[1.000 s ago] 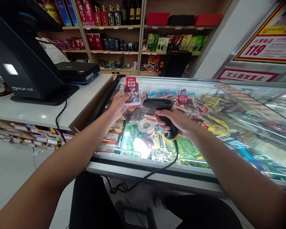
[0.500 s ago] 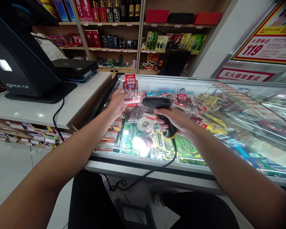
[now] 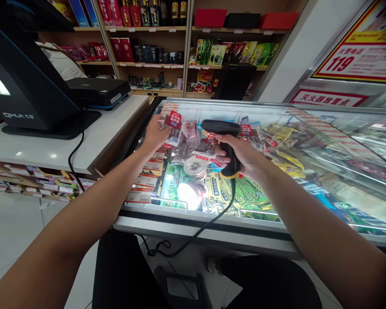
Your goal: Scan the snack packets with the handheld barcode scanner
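Note:
My left hand (image 3: 155,134) grips a clear snack packet with a red label (image 3: 174,124), held tilted just above the glass lid of the freezer (image 3: 212,223). My right hand (image 3: 241,155) is wrapped round the handle of a black barcode scanner (image 3: 224,135) with a yellow base, its head level and pointing left toward the packet. The scanner's black cable (image 3: 193,236) drops over the freezer's front edge to the floor. Packet and scanner head sit a short gap apart.
A white counter (image 3: 103,141) on the left carries a black till screen (image 3: 22,86) and a flat black device (image 3: 98,91). Wooden shelves (image 3: 186,47) of boxes and bottles fill the back. Red signs (image 3: 357,56) hang at the right. A black stool (image 3: 122,274) stands below me.
The left hand has lowered and tilted the packet toward the glass. The right hand has shifted the scanner slightly right and up.

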A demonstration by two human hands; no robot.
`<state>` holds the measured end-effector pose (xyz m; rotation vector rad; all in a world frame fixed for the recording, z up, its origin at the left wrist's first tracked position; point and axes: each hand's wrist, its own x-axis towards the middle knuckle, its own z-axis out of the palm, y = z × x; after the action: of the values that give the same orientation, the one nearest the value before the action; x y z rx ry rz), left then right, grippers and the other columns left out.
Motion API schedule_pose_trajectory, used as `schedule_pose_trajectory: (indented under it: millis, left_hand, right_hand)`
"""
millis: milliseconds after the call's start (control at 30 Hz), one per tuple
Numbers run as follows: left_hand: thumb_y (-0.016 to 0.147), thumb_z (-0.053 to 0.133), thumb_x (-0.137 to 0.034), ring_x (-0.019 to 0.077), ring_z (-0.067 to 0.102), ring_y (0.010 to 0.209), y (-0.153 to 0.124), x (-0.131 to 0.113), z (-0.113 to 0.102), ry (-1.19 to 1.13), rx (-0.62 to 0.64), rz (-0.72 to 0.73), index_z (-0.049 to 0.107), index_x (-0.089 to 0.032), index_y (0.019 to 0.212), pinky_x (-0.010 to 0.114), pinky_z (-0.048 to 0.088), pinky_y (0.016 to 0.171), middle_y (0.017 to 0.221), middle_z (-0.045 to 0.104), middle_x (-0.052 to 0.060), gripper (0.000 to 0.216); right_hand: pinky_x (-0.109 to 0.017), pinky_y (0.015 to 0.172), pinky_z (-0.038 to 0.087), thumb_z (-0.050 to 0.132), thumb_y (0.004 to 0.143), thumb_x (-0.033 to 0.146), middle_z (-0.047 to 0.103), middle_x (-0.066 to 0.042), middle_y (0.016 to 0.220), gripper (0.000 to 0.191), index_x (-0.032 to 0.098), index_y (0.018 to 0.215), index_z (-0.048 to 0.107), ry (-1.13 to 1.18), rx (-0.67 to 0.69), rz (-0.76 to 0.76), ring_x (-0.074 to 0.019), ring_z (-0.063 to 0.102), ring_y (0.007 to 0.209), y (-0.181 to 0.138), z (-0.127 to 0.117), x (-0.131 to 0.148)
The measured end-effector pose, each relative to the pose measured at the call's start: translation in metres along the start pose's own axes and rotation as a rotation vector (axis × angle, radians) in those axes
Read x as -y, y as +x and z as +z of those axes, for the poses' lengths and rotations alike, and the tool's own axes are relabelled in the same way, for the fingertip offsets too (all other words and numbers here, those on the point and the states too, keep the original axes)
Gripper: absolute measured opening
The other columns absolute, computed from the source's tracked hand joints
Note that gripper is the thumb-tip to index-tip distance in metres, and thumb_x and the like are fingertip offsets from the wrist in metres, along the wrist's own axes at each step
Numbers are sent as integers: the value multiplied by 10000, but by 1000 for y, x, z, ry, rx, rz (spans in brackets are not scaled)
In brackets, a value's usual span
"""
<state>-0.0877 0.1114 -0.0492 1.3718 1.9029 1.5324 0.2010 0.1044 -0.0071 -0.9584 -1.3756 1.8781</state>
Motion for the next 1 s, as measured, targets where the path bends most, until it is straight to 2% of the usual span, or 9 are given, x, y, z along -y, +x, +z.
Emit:
schedule_pose_trajectory:
  millis: [67,167,200,267,367,433,533,767,1000]
  left_hand:
    - [859,729,-129,383,658,1312,-2,0,-4,264,28,91,588,-169,1423,520,497,1137,1323,713,175,583]
    - [856,743,-159,483,473,1503,-17,-9,-5,597,24,237,441,-120,1609,603,420,1196,1599,490,282,812]
    - [867,744,-191,499,425,1535,-24,-13,-2,667,28,278,450,-114,1610,618,394,1214,1643,437,290,803]
    - [926,705,-278,486,432,1533,-38,-22,7,684,114,327,525,-125,1562,622,376,1231,1620,489,275,678]
    - [1024,584,-423,431,539,1467,-58,-33,27,436,392,260,544,-133,1554,601,436,1197,1522,635,236,605]
    - [1035,556,-518,439,509,1506,-70,-42,40,307,557,194,471,-92,1613,612,431,1204,1614,562,259,724]
    - [1018,574,-571,449,442,1562,-82,-54,52,242,670,164,410,-82,1653,601,400,1235,1714,440,263,818]
    - [971,672,-514,398,522,1505,-82,-66,44,-165,637,-233,545,-244,1506,532,473,1175,1715,462,182,613]
    - [950,680,-338,327,593,1389,-76,-63,39,-618,555,-481,666,-213,1104,482,462,1211,1563,584,153,199]
  right_hand:
    - [-236,451,295,831,854,356,472,38,638,244,197,894,650,62,-36,-33,-75,348,494,2,-5,3]
    - [-234,448,315,818,833,359,435,56,635,251,208,866,619,149,-78,-57,-77,351,499,6,-13,8]
    - [-234,449,325,812,831,365,422,62,632,254,213,855,610,171,-97,-62,-79,353,499,7,-16,9]
    - [-240,456,354,815,825,386,415,67,629,275,225,840,593,201,-154,-81,-83,363,499,10,-20,10]
    - [-277,513,457,833,828,506,478,47,649,362,248,832,579,167,-267,-113,-116,464,535,16,-23,9]
    - [-321,569,524,839,814,615,552,12,696,436,263,837,584,96,-329,-133,-162,556,605,18,-25,8]
    - [-371,609,554,847,764,737,608,-26,754,525,275,873,624,-20,-344,-156,-215,613,684,18,-23,7]
    - [-379,718,551,794,709,875,705,-54,963,672,298,1046,728,-231,-372,-259,-269,674,907,12,-5,0]
    - [-416,730,544,818,680,872,707,-64,954,657,298,995,758,-120,-373,-179,-275,669,885,18,-5,-6]
